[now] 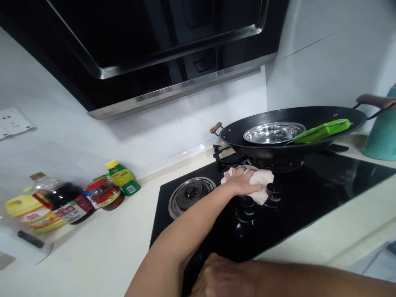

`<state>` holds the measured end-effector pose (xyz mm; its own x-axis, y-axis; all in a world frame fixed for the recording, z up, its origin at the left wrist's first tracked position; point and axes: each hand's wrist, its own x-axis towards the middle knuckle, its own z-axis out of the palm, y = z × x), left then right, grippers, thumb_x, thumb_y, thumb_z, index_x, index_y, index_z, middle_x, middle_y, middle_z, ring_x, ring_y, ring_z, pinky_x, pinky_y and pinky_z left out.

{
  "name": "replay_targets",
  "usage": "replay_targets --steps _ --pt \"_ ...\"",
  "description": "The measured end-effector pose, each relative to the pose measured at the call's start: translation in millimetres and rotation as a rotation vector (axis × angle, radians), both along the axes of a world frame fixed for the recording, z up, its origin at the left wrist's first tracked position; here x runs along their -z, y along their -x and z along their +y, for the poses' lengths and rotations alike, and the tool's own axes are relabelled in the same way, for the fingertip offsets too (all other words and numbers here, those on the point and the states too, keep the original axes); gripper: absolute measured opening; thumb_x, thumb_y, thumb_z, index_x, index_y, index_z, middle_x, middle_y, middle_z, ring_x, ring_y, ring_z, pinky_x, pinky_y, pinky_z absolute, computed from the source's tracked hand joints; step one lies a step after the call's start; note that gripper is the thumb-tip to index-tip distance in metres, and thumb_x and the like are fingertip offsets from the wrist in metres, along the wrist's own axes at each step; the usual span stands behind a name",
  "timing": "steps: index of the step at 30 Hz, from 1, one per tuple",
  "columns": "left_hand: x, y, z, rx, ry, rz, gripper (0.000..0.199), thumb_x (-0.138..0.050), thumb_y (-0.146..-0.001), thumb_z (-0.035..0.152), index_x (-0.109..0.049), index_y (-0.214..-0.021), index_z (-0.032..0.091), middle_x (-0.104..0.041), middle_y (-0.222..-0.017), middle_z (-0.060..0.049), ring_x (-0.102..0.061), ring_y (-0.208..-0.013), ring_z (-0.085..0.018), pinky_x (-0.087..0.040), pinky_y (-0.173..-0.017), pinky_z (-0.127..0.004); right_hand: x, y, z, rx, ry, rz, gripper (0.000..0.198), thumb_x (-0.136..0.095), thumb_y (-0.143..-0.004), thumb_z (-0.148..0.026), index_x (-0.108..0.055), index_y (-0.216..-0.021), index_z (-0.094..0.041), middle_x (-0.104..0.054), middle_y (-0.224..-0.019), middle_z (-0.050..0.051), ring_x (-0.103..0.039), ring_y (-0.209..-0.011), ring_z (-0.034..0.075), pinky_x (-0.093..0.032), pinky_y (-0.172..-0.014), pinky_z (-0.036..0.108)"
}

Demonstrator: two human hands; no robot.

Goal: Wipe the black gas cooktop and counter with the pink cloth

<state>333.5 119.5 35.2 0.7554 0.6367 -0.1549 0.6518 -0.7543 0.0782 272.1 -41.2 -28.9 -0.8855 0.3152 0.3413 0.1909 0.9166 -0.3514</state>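
My left hand (243,184) presses a pale pinkish-white cloth (261,178) onto the black glass stove top (287,210), its fingers bunched into the fabric. The cloth lies just behind two black control knobs (248,204), touching the area around them. At the bottom of the view, my right hand (213,278) is curled closed near the front of the stove; its fingertips are hidden, and I cannot see what they hold, if anything. Left of the cloth is a round burner (191,192) without a grate on it.
A large black wok (266,154) sits on the right burner, holding a steel bowl (272,133) and a green-headed utensil (323,131). A black pan support (218,156) stands behind the cloth. Bottles and jars (105,194) line the left counter. A range hood (173,82) hangs above.
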Motion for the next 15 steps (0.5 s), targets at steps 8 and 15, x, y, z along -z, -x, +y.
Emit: replay_targets --steps 8,15 --pt "5.8 40.4 -5.2 0.048 -0.045 -0.042 0.075 -0.038 -0.092 0.077 -0.033 -0.155 0.037 -0.031 -0.165 -0.004 -0.023 -0.15 -0.034 -0.021 -0.121 -0.061 -13.9 -7.5 -12.9 0.101 -0.133 0.079 0.037 -0.058 -0.095 -0.04 -0.053 -0.064 -0.022 -0.064 -0.065 -0.007 -0.052 -0.057 0.009 -0.026 -0.051 0.028" --pt "14.3 71.2 -33.4 -0.166 -0.174 -0.053 0.064 -0.027 -0.102 0.062 -0.034 -0.155 0.026 -0.034 -0.163 -0.013 -0.029 -0.148 -0.041 -0.026 -0.116 -0.067 -11.4 0.9 -15.4 0.175 -0.266 0.223 0.035 -0.062 -0.085 -0.035 -0.049 -0.056 -0.021 -0.061 -0.055 -0.007 -0.05 -0.05 0.009 -0.021 -0.047 0.029"
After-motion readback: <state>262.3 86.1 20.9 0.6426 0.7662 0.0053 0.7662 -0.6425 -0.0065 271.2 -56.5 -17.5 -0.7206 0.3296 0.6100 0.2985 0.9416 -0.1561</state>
